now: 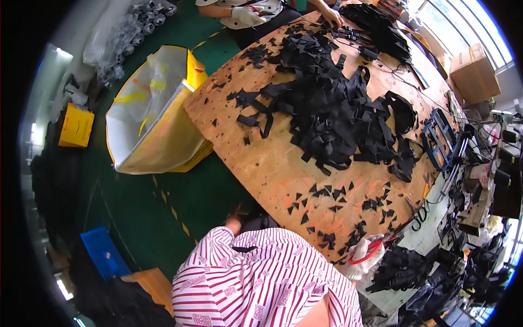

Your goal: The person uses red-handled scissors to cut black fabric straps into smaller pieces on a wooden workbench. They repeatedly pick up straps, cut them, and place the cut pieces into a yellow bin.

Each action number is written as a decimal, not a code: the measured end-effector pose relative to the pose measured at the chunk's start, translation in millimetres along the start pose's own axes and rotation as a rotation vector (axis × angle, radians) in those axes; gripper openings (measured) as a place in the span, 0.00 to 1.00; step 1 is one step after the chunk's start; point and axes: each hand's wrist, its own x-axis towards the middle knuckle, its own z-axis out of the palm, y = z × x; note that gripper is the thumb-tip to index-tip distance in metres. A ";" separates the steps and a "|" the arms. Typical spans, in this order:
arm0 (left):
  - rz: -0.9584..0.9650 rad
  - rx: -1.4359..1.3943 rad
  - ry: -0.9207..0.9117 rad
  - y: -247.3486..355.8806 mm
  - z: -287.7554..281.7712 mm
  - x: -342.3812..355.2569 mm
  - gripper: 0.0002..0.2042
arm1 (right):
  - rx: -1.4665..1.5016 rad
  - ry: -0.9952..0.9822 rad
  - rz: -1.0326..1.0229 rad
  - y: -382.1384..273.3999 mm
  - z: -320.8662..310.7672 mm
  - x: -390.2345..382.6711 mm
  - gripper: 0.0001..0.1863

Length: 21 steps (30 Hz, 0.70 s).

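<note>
My right hand (362, 260), in a white knit glove, is closed around red-handled scissors (373, 252) at the near edge of the wooden table (256, 163). Small black triangular scraps (328, 240) lie just beside it. Low at the table's left edge, my left hand (234, 223) shows only in part, next to my striped sleeve; its fingers are too dark and small to make out. Farther up the tabletop spreads a big heap of black fabric strips (332, 109), with more cut triangles (327, 192) scattered on its near side.
Across the table stands a person, one gloved hand (248, 16) and one bare hand (331, 17) visible. To the left, a large yellow-and-white bag (163, 147) gapes beside the table. A blue frame (438, 139) lies at the right edge, and a cardboard box (474, 73) is behind.
</note>
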 end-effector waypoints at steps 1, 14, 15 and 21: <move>-0.066 -0.224 0.098 7.2 -20.6 12.1 0.14 | 0.018 0.006 -0.012 -1.2 9.3 -2.0 0.22; 1.023 -0.437 0.706 266.4 -291.8 101.5 0.07 | 0.159 0.050 0.176 -0.2 133.9 -2.8 0.22; 1.173 -0.256 0.677 297.0 -290.8 100.7 0.19 | 0.143 0.043 0.194 -2.4 139.2 -6.6 0.22; 1.024 0.098 0.411 370.7 -242.9 116.1 0.39 | 0.155 -0.018 0.154 25.2 130.7 -17.6 0.19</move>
